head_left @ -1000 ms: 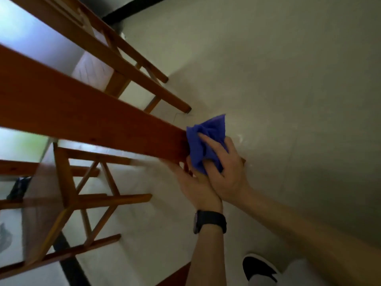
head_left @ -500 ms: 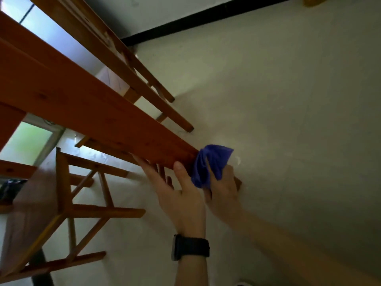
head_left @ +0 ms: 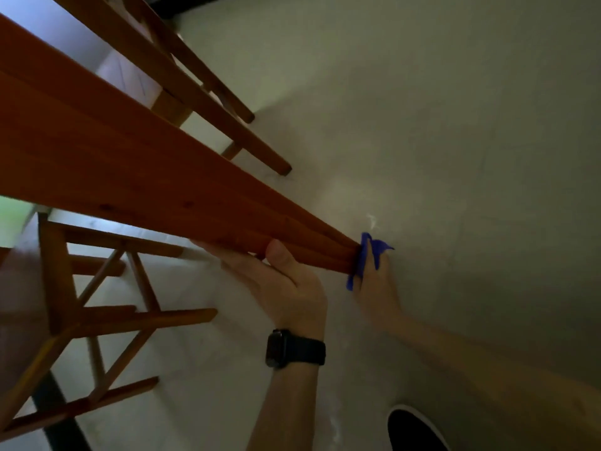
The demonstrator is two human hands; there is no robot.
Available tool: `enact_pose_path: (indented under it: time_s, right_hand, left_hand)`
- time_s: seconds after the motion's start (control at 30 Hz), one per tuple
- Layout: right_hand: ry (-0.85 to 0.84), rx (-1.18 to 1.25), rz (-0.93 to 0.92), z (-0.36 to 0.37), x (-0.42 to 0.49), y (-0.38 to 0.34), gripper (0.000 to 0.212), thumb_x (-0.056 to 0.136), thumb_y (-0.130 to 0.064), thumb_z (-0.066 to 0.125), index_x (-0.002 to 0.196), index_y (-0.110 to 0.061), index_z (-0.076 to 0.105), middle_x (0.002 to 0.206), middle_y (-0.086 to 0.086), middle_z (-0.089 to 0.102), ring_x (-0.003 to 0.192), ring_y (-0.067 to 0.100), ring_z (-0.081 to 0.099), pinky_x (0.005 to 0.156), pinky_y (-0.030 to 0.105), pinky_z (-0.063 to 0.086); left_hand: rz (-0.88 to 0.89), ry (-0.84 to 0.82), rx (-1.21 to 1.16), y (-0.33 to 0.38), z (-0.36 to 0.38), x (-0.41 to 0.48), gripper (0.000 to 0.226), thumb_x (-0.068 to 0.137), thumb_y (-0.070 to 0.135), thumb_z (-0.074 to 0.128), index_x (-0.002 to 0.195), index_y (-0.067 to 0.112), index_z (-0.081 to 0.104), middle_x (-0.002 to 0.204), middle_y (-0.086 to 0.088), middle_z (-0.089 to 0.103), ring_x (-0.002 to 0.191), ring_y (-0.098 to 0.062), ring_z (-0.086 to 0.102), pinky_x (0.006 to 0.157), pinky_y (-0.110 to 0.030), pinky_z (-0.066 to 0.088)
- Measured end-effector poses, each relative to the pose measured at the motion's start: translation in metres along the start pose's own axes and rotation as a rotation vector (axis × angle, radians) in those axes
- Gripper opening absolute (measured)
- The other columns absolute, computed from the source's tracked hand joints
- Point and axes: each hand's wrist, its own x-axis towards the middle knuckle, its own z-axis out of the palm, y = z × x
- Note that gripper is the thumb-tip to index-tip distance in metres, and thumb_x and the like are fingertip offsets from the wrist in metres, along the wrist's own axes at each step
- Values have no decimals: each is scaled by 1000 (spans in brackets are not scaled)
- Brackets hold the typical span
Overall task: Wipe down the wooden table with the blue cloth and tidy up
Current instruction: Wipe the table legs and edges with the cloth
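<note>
I look down along a reddish wooden table leg (head_left: 156, 177) that runs from the upper left to the pale floor. My left hand (head_left: 289, 288), with a black watch on its wrist, holds the leg near its lower end: the thumb lies on the near face and the fingers reach behind. My right hand (head_left: 379, 284) grips the blue cloth (head_left: 370, 252) and presses it against the foot of the leg, just above the floor. Most of the cloth is hidden between the hand and the leg.
A wooden stool frame (head_left: 97, 317) with crossed rungs stands at the lower left. More wooden legs and rails (head_left: 208, 102) slant across the top. My dark shoe (head_left: 413, 431) is at the bottom right. Pale floor (head_left: 455, 141) fills the right side.
Both hands have slid further down the leg towards the floor. The cloth has gone from bunched on the leg's side to its very foot, and less of it shows.
</note>
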Motion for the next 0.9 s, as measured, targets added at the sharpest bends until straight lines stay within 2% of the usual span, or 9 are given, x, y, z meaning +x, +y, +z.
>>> enact_pose_path:
  time_s: [0.07,0.13,0.23,0.37,0.5,0.6,0.67,0.77,0.9]
  right_hand:
    - [-346,-198,115,1,-2,11,60,97,-57,25,106,-9,59,96,18,57,76,21,50,84,43,43]
    - [-695,-281,300,-3,-26,18,37,103,-30,35,77,-10,53,80,10,54,67,18,50,80,38,44]
    - [-604,-196,379,-15,-79,1,37,102,-15,39,65,-18,35,66,1,40,56,12,36,66,34,40]
    - [-529,-90,437,-66,-166,-37,32,100,-23,45,71,-12,41,64,3,43,53,14,38,52,29,31]
    - [-350,-145,375,-161,-256,-106,23,96,-35,58,101,-12,58,84,0,54,61,10,50,52,23,33]
    - [-312,-264,286,-239,-323,-177,33,92,-36,64,119,-16,62,108,5,55,87,22,57,71,28,41]
    - [-347,-309,235,-287,-366,-238,36,92,-35,64,124,-18,62,116,6,54,95,21,56,76,25,39]
    - [-384,-372,151,-342,-425,-334,29,91,-36,65,116,-22,62,108,1,53,88,13,53,66,12,36]
    - [-434,-331,62,-378,-468,-441,37,87,-36,72,120,-37,54,112,-8,55,104,12,58,77,14,40]
  left_hand:
    - [-9,-22,6,-3,1,0,75,105,37,28,142,-22,2,150,-12,11,143,2,16,115,-21,21]
    - [-47,-65,27,0,-2,-1,74,104,35,29,142,-23,3,148,-6,11,139,6,17,114,-16,20]
    - [-200,-211,56,11,-19,0,77,103,38,34,148,-14,-2,156,-19,11,144,-14,23,115,-26,30]
    - [-574,-669,266,43,-72,-1,76,100,26,50,157,22,-1,159,-8,17,140,-17,33,107,-27,35]
    - [-577,-1005,445,103,-153,3,49,98,24,50,147,27,40,155,-1,28,137,-21,37,106,-28,33]
    - [-597,-1152,473,174,-215,24,43,99,27,49,141,29,47,150,0,38,133,-24,41,107,-40,39]
    - [-612,-1226,479,222,-261,46,43,99,29,47,142,30,46,148,-1,41,130,-26,43,105,-42,41]
    - [-639,-1267,445,282,-329,80,43,98,32,44,141,32,46,143,-2,46,121,-27,51,97,-40,46]
    - [-703,-1124,370,322,-409,116,39,98,33,42,137,35,49,137,1,51,124,-22,48,99,-40,44]
